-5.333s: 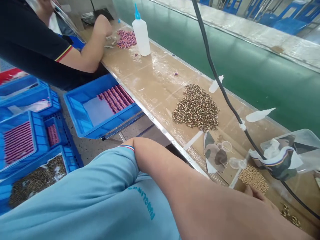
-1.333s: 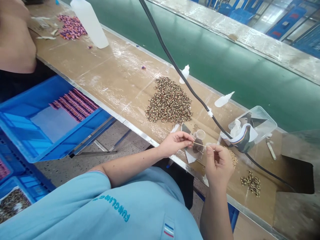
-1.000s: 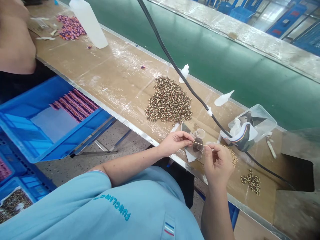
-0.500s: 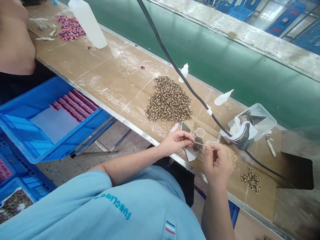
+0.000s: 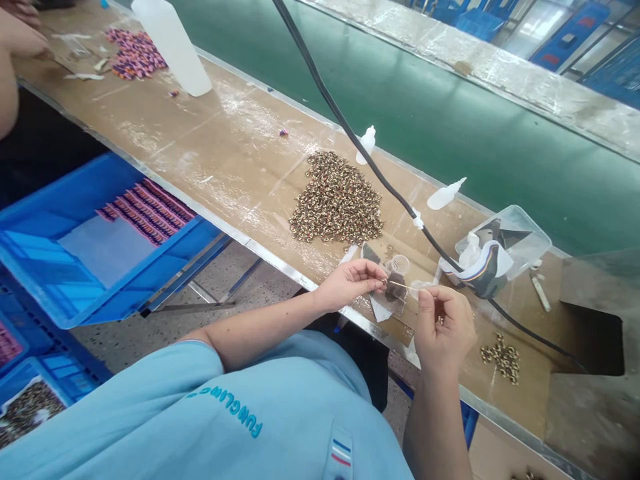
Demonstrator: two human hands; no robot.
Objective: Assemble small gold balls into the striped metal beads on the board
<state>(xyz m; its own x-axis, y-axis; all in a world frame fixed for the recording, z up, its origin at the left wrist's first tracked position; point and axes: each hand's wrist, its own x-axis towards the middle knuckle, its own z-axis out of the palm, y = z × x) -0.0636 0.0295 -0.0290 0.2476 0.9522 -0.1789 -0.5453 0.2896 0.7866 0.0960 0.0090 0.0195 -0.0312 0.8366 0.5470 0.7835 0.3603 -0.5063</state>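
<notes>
My left hand (image 5: pixel 353 285) is closed in a pinch over the table's near edge, with a tiny gold-and-dark piece (image 5: pixel 384 282) at its fingertips. Just right of it, my right hand (image 5: pixel 447 330) is closed on a thin pale stick (image 5: pixel 404 287), whose tip points at that piece. Something small and shiny shows in the curl of the right fingers, too small to name. Beneath the hands lie a clear plastic sheet with a dark patch (image 5: pixel 396 291) and a round clear lid (image 5: pixel 399 265). A large heap of small gold-and-dark pieces (image 5: pixel 336 200) lies beyond.
A smaller pile (image 5: pixel 501 359) lies at right, near a clear tub (image 5: pixel 530 233). Two white squeeze bottles (image 5: pixel 447 193) lie or stand along the far edge. A black cable (image 5: pixel 345 123) hangs across. Blue crates (image 5: pixel 115 293) stand at left, beside another person's arm (image 5: pixel 17 40).
My right hand has shifted a little to the right, away from the left, and more of the stick shows between them. The other person's arm at far left has moved back and up.
</notes>
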